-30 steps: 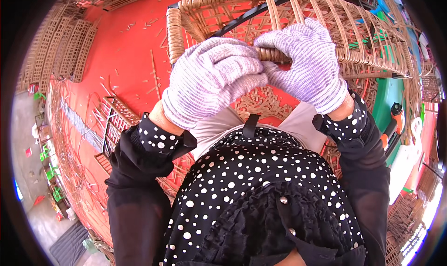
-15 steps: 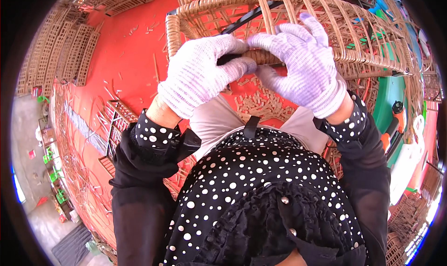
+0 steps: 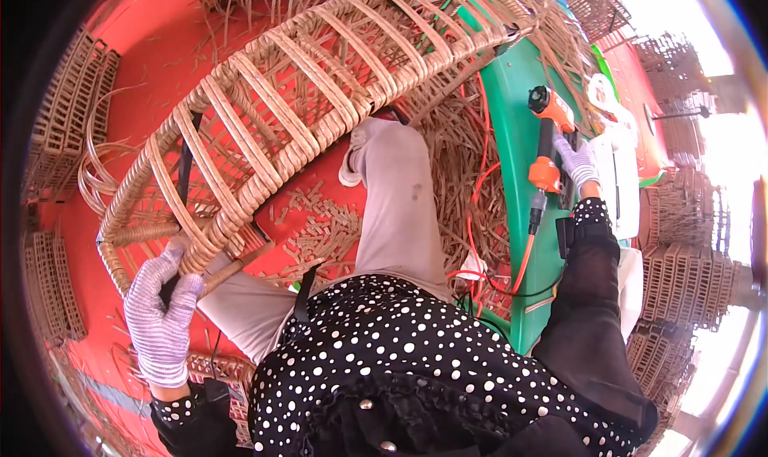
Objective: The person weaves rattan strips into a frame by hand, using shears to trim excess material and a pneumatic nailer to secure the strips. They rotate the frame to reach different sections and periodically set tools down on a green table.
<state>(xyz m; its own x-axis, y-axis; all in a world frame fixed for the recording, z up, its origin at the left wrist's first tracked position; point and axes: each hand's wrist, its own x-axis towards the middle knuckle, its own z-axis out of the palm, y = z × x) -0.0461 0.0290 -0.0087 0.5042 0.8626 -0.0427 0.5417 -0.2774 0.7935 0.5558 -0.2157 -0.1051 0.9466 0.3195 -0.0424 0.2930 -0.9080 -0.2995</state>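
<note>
Both outspread | left hand point(image 3: 162, 317) holding wicker frame point(image 3: 344, 123) | right hand point(image 3: 579, 164) extended at orange tool point(image 3: 546, 174), grip: can't tell

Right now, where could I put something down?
Red floor shows mostly bare between the left stacks and the wicker frame; so does the green table left of the orange tool. It's crowded around the right hand and in the strip pile.

Floor point(image 3: 152, 69): red. Short offcuts point(image 3: 324, 227) scattered near centre; long strips point(image 3: 452, 193) heaped loosely along left side of green desk point(image 3: 510, 129); lattice panels point(image 3: 68, 109) stacked at far left. Desk: orange-and-black tool point(image 3: 546, 149) laid lengthwise on surface, orange hose point(image 3: 526, 261) leading from its near end across desk.
</note>
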